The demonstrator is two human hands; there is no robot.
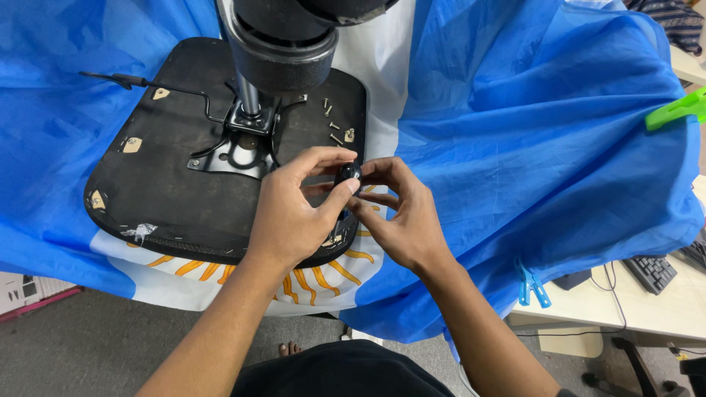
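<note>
An upturned black chair seat lies on a blue and white cloth, with its metal mechanism plate and gas cylinder column pointing up at me. Both hands meet over the seat's right front edge. My left hand and my right hand pinch a small round black knob between their fingertips. Several loose screws lie on the seat just behind the hands. A thin black lever sticks out leftward from the mechanism.
The blue cloth drapes over the table, held by a green clip at the right and a blue clip lower down. A keyboard sits on a desk at the lower right. Grey floor lies below.
</note>
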